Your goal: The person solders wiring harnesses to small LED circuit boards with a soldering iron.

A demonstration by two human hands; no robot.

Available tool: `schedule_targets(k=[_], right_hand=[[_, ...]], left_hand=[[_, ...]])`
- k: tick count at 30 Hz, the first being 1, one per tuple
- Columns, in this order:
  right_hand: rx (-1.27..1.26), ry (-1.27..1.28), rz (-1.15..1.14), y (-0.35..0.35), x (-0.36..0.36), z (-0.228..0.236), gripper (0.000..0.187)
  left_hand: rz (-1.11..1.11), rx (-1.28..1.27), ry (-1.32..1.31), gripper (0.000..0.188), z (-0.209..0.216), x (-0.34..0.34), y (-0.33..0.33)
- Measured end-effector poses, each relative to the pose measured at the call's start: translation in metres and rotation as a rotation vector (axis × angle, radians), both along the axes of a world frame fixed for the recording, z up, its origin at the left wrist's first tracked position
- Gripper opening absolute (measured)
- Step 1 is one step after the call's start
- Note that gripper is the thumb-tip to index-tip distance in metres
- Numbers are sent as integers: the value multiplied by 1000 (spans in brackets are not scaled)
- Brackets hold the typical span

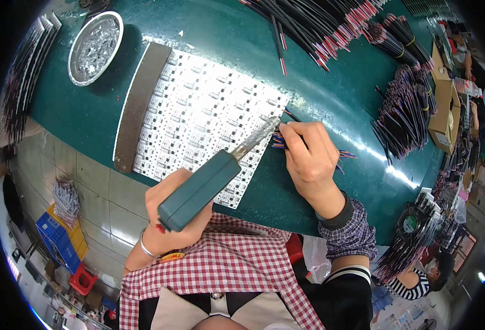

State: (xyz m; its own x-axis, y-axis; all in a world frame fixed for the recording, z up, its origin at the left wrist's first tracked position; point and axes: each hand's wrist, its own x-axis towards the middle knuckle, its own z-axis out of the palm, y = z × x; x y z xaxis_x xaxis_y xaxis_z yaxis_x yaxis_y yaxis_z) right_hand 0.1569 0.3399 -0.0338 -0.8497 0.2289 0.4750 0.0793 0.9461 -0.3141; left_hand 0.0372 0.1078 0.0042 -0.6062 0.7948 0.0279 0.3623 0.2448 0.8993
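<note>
My left hand (168, 214) grips a soldering iron (209, 181) by its thick green handle, the grey tip reaching the right edge of a white panel of small circuit strips (198, 115). My right hand (305, 154) pinches a small bunch of thin coloured wires (344, 155) and holds their ends against the iron's tip at the panel's edge. The panel lies flat on the dark green table (88, 110), with a brown strip (138, 104) along its left side.
A round metal dish of silvery scraps (95, 47) sits at the far left. Bundles of red-and-black wires (330, 27) and banded wire bunches (407, 110) cover the far and right table. Cardboard boxes (446, 110) stand at right. Blue crates (61, 236) sit on the tiled floor.
</note>
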Motion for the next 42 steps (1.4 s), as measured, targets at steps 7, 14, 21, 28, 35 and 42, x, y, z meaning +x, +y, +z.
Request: schedule_targets(k=[7, 14, 21, 28, 35, 42], right_hand=[[-19, 20, -15, 0, 0, -1, 25], [-69, 51, 28, 4, 1, -3, 27], [24, 11, 28, -3, -1, 1, 31], [45, 34, 33, -5, -1, 3, 26], [-84, -29, 29, -1, 9, -3, 31], [-136, 1, -6, -5, 15, -5, 49]], left_hand=[[-29, -39, 96, 21, 8, 1, -4], [53, -19, -12, 22, 6, 6, 2], [17, -52, -91, 22, 2, 6, -6], [565, 71, 146, 28, 58, -29, -79], [501, 120, 481, 49, 132, -134, -308], [423, 164, 410, 52, 122, -107, -244]])
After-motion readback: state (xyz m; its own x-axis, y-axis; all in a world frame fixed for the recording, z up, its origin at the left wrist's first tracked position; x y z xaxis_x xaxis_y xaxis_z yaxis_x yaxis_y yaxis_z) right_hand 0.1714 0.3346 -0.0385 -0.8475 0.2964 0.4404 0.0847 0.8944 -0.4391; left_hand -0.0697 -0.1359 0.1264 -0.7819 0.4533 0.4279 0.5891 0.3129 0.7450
